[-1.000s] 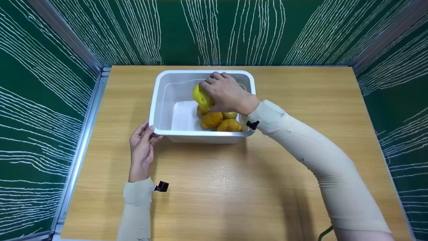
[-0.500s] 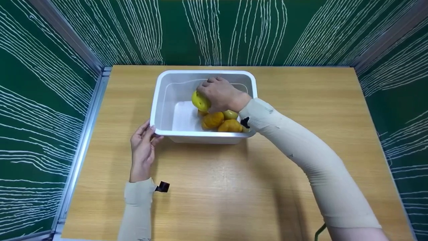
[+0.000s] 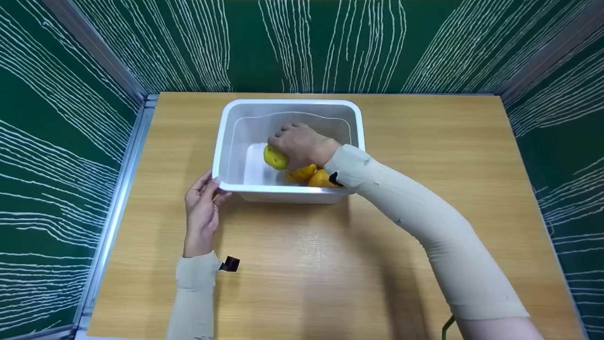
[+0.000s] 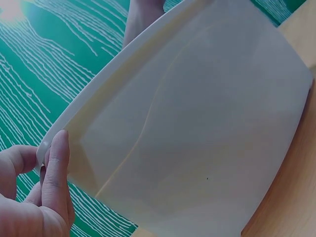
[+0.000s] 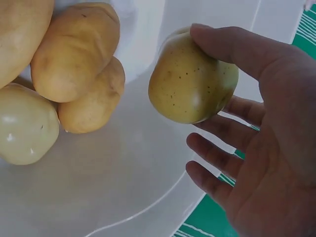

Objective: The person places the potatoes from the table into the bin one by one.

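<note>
My right hand (image 3: 302, 145) reaches down inside a white plastic tub (image 3: 283, 189) and grips a yellow-green apple (image 3: 275, 157). In the right wrist view, thumb and fingers hold the speckled apple (image 5: 185, 84) at its sides, over the tub's pale inside. Beside it lie several lumpy yellow-orange, potato-like pieces (image 5: 74, 52) and a round pale green one (image 5: 24, 123); in the head view the hand covers part of this pile. At the tub's front left corner my left hand (image 3: 200, 205) pinches the rim, thumb on top, fingers below. The left wrist view shows the tub's outer wall (image 4: 197, 128).
The tub stands toward the back of a wooden table (image 3: 302, 264). Green panels with white wavy lines (image 3: 316, 47) rise at the back and both sides. A metal frame edge (image 3: 118, 198) runs along the left. A green cord (image 3: 447, 326) shows near the right elbow.
My right hand, with the apple, has moved lower into the tub and slightly left, toward the front. My left hand keeps its hold on the rim.
</note>
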`<state>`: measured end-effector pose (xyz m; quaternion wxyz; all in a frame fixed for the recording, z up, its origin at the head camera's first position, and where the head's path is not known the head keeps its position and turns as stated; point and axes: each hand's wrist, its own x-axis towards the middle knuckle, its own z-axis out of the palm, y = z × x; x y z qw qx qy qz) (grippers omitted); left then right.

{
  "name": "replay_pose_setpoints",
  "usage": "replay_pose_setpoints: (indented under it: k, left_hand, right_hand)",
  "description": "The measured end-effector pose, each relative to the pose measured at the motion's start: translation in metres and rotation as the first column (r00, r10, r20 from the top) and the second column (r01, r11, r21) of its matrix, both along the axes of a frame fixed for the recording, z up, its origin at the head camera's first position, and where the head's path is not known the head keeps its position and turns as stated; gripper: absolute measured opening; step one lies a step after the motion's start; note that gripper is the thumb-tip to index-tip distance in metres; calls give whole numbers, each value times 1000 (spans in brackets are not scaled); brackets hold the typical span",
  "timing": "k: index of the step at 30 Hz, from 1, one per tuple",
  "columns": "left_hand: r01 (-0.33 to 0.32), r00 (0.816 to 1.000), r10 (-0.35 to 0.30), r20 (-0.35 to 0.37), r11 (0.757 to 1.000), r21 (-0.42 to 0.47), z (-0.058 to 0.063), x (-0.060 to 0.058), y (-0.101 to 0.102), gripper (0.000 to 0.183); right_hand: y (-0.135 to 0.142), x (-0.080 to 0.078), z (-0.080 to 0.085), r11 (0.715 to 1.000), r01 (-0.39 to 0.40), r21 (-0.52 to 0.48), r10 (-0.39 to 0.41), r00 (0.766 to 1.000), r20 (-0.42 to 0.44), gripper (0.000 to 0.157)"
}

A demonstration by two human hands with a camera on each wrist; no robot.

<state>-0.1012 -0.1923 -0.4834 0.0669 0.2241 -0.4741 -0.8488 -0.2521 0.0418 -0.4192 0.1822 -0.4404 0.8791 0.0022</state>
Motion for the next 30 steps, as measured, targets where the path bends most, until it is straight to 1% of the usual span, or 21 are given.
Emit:
replay_pose_setpoints:
  k: [10, 17, 23, 30]
  left_hand:
    - [5, 1000, -5, 15, 1000, 4, 2, 1, 0, 44]
    - [6, 1000, -6, 27, 1000, 0, 3, -1, 0, 44]
    - [9, 1000, -9, 26, 1000, -4, 2, 0, 0, 44]
    - [6, 1000, -6, 5, 1000, 5, 1, -1, 0, 42]
  right_hand:
    - [-5, 4, -11, 996, -60, 59, 59, 998, 24, 67]
    - [-8, 6, -20, 987, -109, 119, 104, 994, 46, 68]
    - [-9, 6, -21, 984, -132, 117, 126, 990, 60, 67]
    - [-10, 11, -21, 983, -141, 119, 131, 988, 86, 75]
